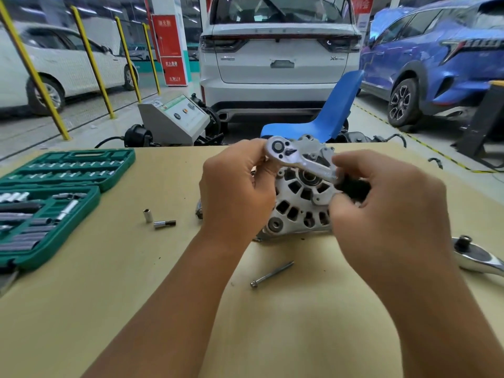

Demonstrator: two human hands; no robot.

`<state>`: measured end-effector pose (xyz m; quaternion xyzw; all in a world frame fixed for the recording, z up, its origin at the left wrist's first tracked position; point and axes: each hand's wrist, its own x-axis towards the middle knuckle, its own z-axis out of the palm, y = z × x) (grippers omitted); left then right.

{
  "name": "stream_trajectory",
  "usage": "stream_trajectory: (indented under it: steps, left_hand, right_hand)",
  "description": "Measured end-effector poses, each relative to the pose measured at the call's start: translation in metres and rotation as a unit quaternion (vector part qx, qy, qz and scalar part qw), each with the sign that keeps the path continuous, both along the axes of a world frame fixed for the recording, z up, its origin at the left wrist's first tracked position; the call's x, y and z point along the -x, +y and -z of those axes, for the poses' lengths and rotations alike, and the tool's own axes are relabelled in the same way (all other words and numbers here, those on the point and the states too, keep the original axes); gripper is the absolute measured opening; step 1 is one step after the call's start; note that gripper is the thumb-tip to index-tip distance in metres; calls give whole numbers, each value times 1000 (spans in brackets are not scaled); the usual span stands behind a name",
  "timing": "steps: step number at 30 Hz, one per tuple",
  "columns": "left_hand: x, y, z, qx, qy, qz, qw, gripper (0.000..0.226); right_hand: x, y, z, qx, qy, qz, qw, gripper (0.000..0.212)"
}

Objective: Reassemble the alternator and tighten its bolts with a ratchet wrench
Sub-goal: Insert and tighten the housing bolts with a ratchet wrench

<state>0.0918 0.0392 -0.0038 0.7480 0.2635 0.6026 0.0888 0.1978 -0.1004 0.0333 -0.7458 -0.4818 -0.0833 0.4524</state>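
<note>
The person holds a ratchet wrench (297,162) in both hands above the alternator (300,197), which lies on the tan worktable (136,268) with its vented front housing facing up and its bearing bore showing just below the wrench shaft. The left hand (234,192) curls round the round ratchet head from the left side, fingertips touching its edge, while the right hand (381,203) wraps the black handle, which is largely hidden inside the grip. The wrench's long axis runs from upper left to lower right, head away from the person and handle nearer, crossing over the top of the housing. Whether a socket is seated under the head cannot be told, as the underside is hidden. One long through bolt (271,274) lies loose on the table nearer the person than the alternator, its flanged head at the left and its thread pointing up and right toward the housing; it lies between the two forearms. Two loose sockets (159,219) sit well left of the alternator, beside the open green socket case (62,197). A second, larger ratchet (477,255) rests at the right edge. The bolt seemingly awaits fitting.
</note>
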Motion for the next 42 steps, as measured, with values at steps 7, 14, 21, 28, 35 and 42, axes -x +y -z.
stream_trajectory:
  steps: [7, 14, 21, 28, 35, 42]
  left_hand:
    - [4, 3, -2, 32, 12, 34, 999, 12]
    - [3, 1, -1, 29, -28, 37, 999, 12]
    - [3, 5, 0, 23, -10, 38, 999, 16]
    - [25, 7, -5, 59, 33, 29, 997, 14]
    - [79, -8, -6, 219, 348, 206, 888, 31]
    - [60, -33, 24, 195, 549, 65, 810, 30]
  right_hand:
    - [9, -1, 4, 37, 6, -119, 992, 24]
    - [20, -3, 11, 11, -32, -122, 992, 14]
    - [13, 0, 4, 17, -38, -87, 995, 15]
    - [-8, 6, 14, -29, 128, -203, 970, 9]
    - [-30, -5, 29, -258, 401, -207, 854, 8]
    - [-34, -8, 43, -297, 417, -163, 844, 15]
